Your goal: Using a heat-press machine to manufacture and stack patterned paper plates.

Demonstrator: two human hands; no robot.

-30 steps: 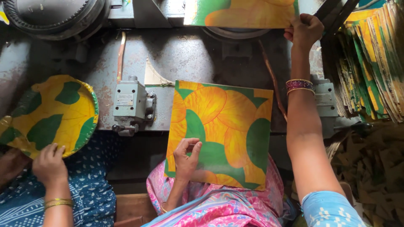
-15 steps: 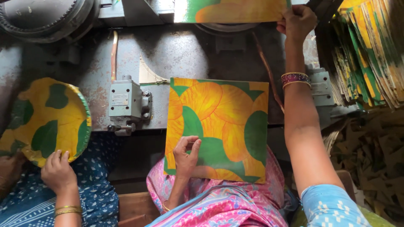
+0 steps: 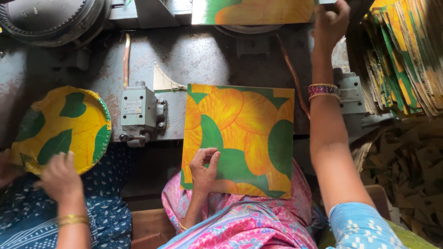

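The upper sheet (image 3: 258, 11) is cut off by the top edge, so only a strip of its yellow and green print is seen. The round press head (image 3: 50, 20) at top left is also cropped. The stack of printed sheets (image 3: 401, 60) at right runs out of view, and the heap of cardboard scraps (image 3: 406, 170) below it is dim and hard to make out.

The right hand (image 3: 331, 20) is raised far forward, arm straight, bangles at the wrist. Its fingers are closed on the right end of the upper sheet, over the back of the machine; the fingertips themselves are hidden behind the hand.

The left hand (image 3: 204, 168) is bent at the wrist close to the body, above the pink lap. Thumb and forefinger are pinched together on the lower left part of the square sheet (image 3: 244, 133); the other fingers are curled. Whether the sheet is truly nipped or only pressed cannot be told. This sheet lies flat, its far edge on the grey machine table (image 3: 194, 55), its near edge over the lap.

At left, a co-worker's hand (image 3: 57, 177) is laid on the rim of a formed paper plate (image 3: 64, 127). A grey switch box (image 3: 140, 110) is mounted between plate and square sheet.
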